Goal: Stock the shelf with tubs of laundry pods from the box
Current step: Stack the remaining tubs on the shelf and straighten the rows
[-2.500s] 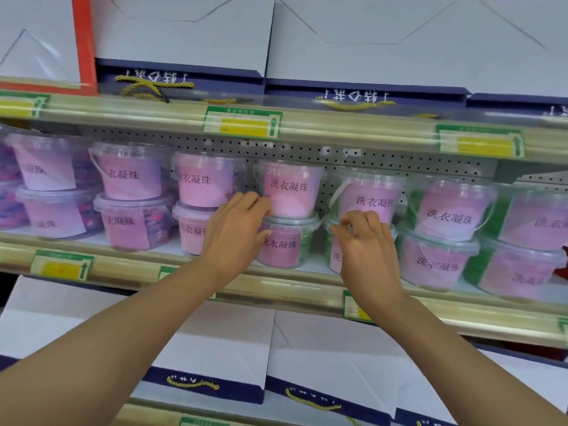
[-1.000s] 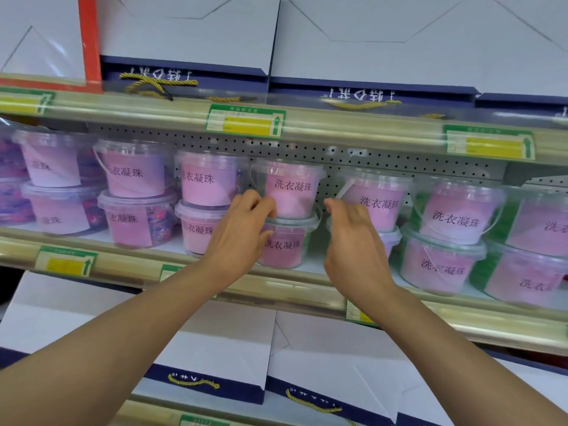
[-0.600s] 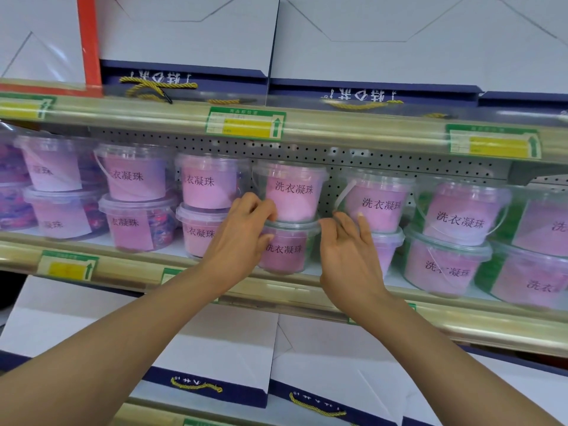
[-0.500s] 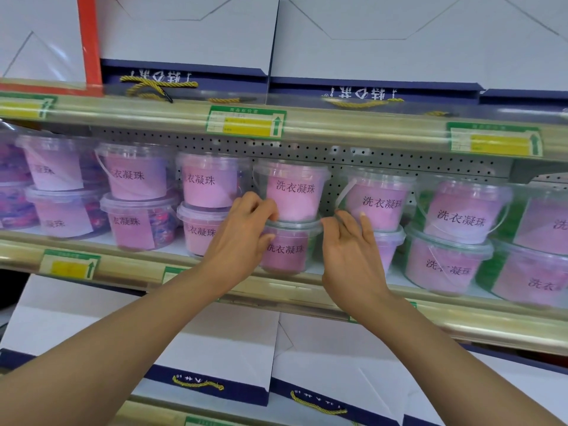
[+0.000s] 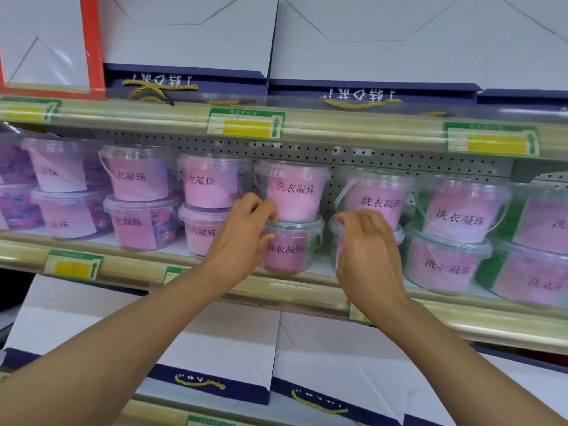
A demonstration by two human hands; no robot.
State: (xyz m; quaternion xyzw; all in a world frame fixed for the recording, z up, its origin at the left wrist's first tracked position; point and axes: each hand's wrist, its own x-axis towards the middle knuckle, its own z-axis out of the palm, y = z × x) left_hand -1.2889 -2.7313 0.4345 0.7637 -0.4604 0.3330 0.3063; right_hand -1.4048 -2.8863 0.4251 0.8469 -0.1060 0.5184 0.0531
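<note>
My left hand (image 5: 238,241) curls against the left side of a two-high stack of laundry pod tubs at the middle of the shelf (image 5: 292,287), fingertips touching the upper tub (image 5: 293,192) where it sits on the lower tub (image 5: 289,247); whether they truly grip it I cannot tell. My right hand (image 5: 368,250), at three o'clock from that stack, hangs just in front of the neighbouring stack (image 5: 375,201) with fingers loosely bent and apart, holding nothing. More pink-labelled tubs (image 5: 138,176) run in doubled rows toward nine o'clock and three o'clock along the perforated back panel (image 5: 384,158). White and navy gift bags (image 5: 215,358) with yellow cord handles fill the tiers at twelve and six o'clock.
</note>
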